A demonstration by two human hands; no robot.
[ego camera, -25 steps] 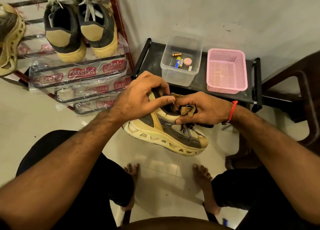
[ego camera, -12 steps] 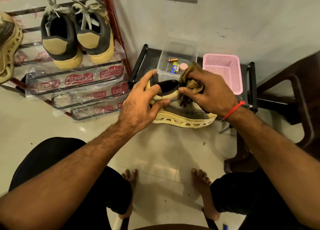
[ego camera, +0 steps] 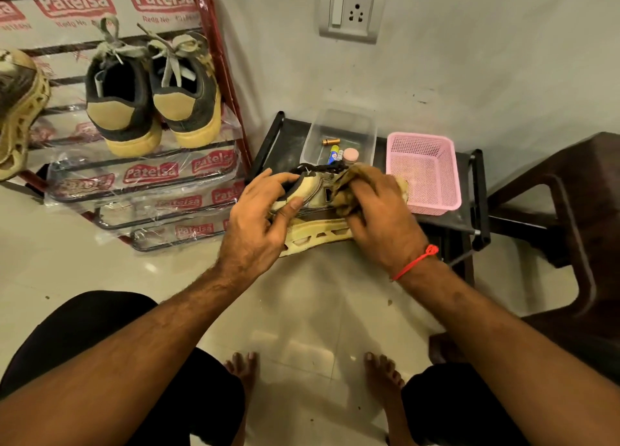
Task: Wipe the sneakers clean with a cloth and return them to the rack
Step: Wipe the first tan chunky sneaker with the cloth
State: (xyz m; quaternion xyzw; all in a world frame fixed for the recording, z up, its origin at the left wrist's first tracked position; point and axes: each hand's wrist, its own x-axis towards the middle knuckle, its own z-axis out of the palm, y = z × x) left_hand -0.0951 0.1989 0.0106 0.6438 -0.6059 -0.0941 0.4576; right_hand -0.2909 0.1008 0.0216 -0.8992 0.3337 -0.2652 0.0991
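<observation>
Wiping was under way: left hand point(ego camera: 258, 224) clasped the heel of the sneaker point(ego camera: 315, 234), held above the floor; right hand point(ego camera: 379, 217) pressed a bunched cloth point(ego camera: 345, 190) to its side. Three shoes sat on the rack point(ego camera: 214, 56) far left; this one remained unreturned

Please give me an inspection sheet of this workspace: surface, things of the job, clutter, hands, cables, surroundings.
Surface: pale tiled floor, small dark specks on it.
Job's things: sneaker held in the air, sole toward the camera; brown cloth on its upper; rack carries a dark pair with tan heels and one tan shoe at the left edge.
Clutter: low black stand with a clear box of batteries and a pink basket.
Hands: left hand grips the sneaker's heel; right hand presses the cloth on it.
Cables: nothing seen.
Surroundings: wall socket; brown chair on the right.
</observation>
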